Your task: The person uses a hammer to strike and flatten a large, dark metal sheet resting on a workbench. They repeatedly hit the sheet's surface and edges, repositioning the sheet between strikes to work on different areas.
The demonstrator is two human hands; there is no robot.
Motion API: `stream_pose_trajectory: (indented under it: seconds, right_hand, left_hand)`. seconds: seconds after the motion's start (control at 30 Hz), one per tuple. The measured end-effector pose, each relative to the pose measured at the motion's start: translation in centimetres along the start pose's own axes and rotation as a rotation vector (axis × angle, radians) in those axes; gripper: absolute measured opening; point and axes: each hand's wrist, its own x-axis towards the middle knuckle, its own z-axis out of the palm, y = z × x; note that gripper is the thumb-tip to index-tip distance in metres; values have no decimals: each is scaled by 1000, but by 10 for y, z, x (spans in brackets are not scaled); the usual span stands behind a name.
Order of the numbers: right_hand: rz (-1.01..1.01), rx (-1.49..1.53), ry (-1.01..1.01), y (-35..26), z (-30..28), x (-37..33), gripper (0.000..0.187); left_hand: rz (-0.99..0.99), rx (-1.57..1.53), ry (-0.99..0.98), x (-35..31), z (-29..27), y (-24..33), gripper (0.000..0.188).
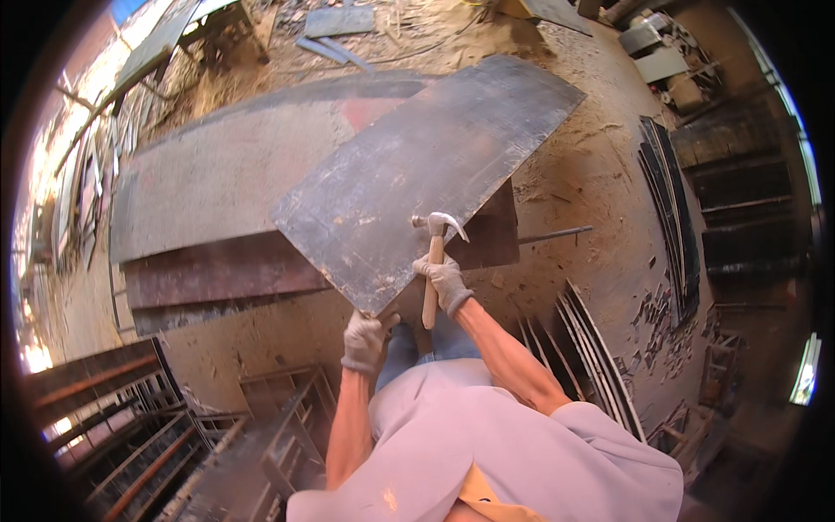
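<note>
A dark, scuffed rectangular board [417, 157] lies slanted in front of me, running from near my waist up to the far right. Its near corner is in my gloved left hand [366, 339], with the fingers closed around the edge. My gloved right hand [446, 283] is closed on a claw hammer [434, 248], gripping the wooden handle about midway. The metal head points away from me and overlaps the board's right edge. Whether the right fingers also touch the board I cannot tell.
Beneath the board are a long greyish panel [226, 174] and a reddish-brown panel [226, 274]. A thin rod [557, 234] sticks out at their right. Metal frames [287, 409] stand at lower left, upright boards [600, 357] at lower right, stacked dark sheets [670, 217] farther right.
</note>
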Motion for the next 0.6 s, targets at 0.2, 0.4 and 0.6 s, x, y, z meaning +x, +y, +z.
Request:
stream_pose_trajectory:
  seconds: [0.2, 0.4, 0.6]
  right_hand:
    - [12, -57, 8, -41, 16, -31, 15]
    - [12, 4, 47, -37, 6, -29, 18]
    - [-143, 13, -65, -61, 15, -45, 17]
  left_hand:
    - [-78, -164, 246, 19, 54, -74, 46]
    - [33, 176, 346, 32, 71, -78, 28]
    - [-123, 338, 44, -116, 8, -219, 39]
